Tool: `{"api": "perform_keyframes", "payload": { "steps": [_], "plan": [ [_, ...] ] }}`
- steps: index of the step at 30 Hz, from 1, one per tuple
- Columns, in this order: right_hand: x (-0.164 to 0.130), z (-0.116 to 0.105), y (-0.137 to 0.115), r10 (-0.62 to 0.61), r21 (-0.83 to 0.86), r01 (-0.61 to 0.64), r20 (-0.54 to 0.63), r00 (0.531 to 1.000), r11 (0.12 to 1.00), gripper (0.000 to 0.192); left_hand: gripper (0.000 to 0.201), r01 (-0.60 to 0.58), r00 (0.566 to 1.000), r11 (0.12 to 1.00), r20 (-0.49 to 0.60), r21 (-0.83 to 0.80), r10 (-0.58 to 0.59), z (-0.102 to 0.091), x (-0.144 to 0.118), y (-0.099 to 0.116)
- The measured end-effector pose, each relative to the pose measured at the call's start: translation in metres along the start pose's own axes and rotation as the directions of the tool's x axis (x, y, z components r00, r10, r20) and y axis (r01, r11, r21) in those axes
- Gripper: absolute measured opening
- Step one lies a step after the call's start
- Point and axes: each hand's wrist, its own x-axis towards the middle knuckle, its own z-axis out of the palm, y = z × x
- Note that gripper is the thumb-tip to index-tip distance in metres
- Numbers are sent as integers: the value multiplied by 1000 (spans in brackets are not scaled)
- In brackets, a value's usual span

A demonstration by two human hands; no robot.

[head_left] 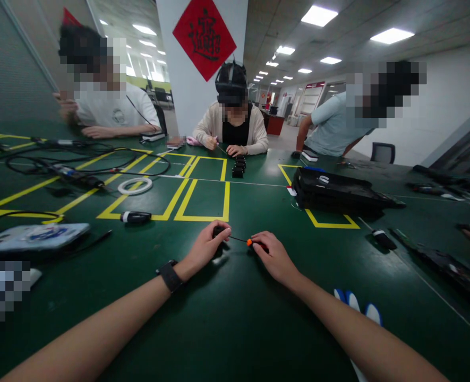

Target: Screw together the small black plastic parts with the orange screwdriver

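Green table [235, 329]: screwdriver [247, 241] between both hands.

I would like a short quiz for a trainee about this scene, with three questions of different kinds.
1. True or false: the left hand wears a wristwatch.
2. What colour is the collar of the screwdriver that the right hand holds? A) orange B) blue C) white
3. Which thing lies on the table nearest the white ring: the black marker-like item or the black case?

Key: 1 true; 2 A; 3 the black marker-like item.
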Motion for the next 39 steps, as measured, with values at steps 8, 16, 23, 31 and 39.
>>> {"api": "perform_keyframes", "payload": {
  "steps": [8, 16, 23, 31, 39],
  "plan": [
    [-2, -1, -2, 46, 1, -45, -17, 999, 999, 17, 23, -44, 999, 993, 20, 107, 42, -2, 0, -1],
    [-3, -4, -5, 48, -57, -47, 30, 998, 997, 18, 18, -31, 997, 996, 67, 88, 25, -3, 1, 0],
    [-4, -5, -3, 78, -65, -77, 16, 997, 995, 22, 27, 145, 935, 979, 344, -141, -89, -21, 0, 11],
    [-4, -5, 1, 59, -79, -59, -2, 998, 995, 20, 25, 113, 908, 976, 418, -185, -26, -25, 6, 16],
    [-4, -6, 3, 55, -66, -55, 6, 998, 996, 21, 17, 62, 888, 988, 460, -142, 10, -27, 8, 15]
  ]
}}
